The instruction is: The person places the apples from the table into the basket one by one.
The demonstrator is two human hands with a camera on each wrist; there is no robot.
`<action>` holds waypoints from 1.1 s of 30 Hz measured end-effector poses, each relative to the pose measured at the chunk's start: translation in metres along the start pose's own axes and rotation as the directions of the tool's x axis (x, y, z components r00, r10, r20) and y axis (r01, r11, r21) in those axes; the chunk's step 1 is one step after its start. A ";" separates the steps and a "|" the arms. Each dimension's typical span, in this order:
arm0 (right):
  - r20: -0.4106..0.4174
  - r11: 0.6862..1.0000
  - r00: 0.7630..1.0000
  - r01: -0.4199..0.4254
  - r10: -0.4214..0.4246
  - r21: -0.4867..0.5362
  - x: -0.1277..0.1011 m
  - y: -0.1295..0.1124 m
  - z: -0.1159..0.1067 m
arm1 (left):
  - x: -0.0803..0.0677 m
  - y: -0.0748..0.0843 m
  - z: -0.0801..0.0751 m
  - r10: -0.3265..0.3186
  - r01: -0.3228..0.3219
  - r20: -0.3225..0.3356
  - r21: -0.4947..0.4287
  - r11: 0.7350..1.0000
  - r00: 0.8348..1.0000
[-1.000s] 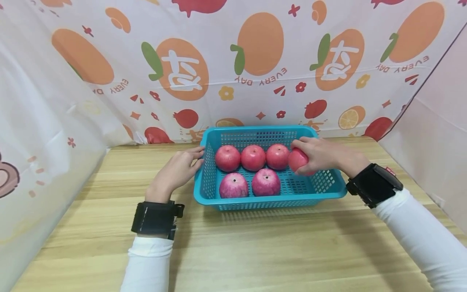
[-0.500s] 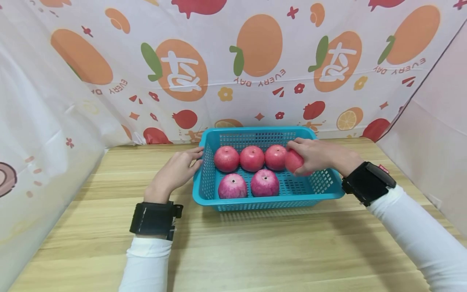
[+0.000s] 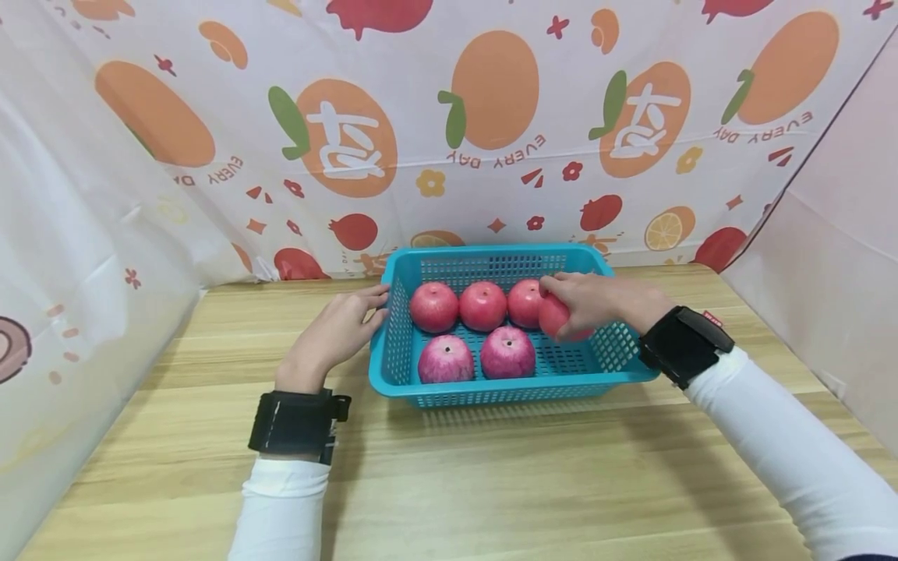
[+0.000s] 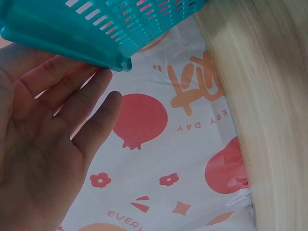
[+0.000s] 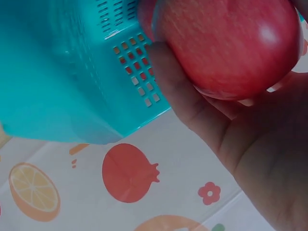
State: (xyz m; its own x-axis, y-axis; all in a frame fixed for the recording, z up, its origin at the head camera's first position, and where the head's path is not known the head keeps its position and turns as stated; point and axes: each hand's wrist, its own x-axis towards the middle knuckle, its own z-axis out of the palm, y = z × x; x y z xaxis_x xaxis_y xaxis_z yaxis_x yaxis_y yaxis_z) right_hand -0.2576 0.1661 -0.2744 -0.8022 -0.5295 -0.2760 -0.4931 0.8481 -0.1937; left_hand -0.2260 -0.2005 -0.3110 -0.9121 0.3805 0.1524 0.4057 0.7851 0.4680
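In the head view, my right hand [image 3: 596, 302] grips a red apple [image 3: 553, 316] over the right part of a blue-green plastic basket [image 3: 501, 386]. The right wrist view shows thumb and fingers curled round this apple [image 5: 231, 45]. Its left side overlaps another red apple [image 3: 523, 303] at the end of the back row. Two more red apples stand left of that one. In front sit two purple-pink round fruits, the left one [image 3: 446, 360] and the right one [image 3: 508, 354], each with a dark spot on top. My left hand [image 3: 335, 331] rests its extended fingertips against the basket's left rim.
The basket stands on a wooden table [image 3: 456, 475], close to the back wall covering [image 3: 414, 210] of white fruit-printed sheet. More white sheeting [image 3: 91, 257] hangs at the left, and a pale wall [image 3: 835, 234] closes the right side. Both wrists carry black straps.
My right hand has moved a little left with the apple, closer to the back row. The left hand stays at the basket's rim, and the other fruits keep their places.
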 end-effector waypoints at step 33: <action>0.330 0.968 0.913 -0.251 0.242 -0.014 0.022 -0.020 0.016 | 0.000 0.000 -0.001 0.015 -0.015 0.004 0.015 1.000 1.000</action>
State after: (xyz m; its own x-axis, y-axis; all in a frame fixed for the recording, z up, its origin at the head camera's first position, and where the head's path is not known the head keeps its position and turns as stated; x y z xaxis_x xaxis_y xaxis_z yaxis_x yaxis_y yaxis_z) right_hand -0.2604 0.1375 -0.2916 -0.7404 -0.2844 -0.6090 -0.2805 0.9541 -0.1045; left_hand -0.2259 -0.2010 -0.3099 -0.9057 0.3941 0.1562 0.4203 0.7864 0.4527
